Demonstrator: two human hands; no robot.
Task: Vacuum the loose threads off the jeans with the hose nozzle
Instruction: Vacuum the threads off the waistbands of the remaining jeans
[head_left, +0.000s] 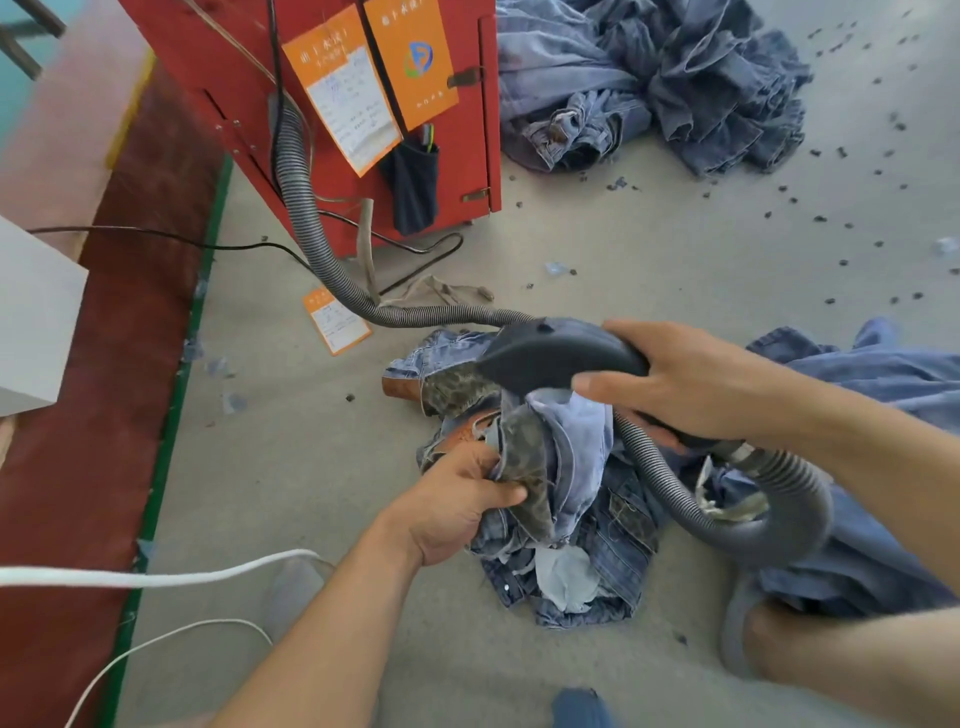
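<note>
A crumpled pair of blue jeans (582, 467) with a leopard-print lining lies on the grey floor in the middle of the view. My left hand (457, 504) grips a bunched fold of the jeans and lifts it. My right hand (691, 384) holds the dark grey hose nozzle (550, 358) by its handle, fingers curled round it. The nozzle's wide mouth points down-left onto the raised fabric. The ribbed grey hose (769, 519) loops under my right wrist and runs back across the jeans.
A red cabinet (244, 67) with orange tags stands at the back, a second ribbed hose (301, 208) running from it. More jeans are heaped at the far right (675, 78) and beside me (883, 395). Thread scraps dot the floor. White cables (156, 577) cross the lower left.
</note>
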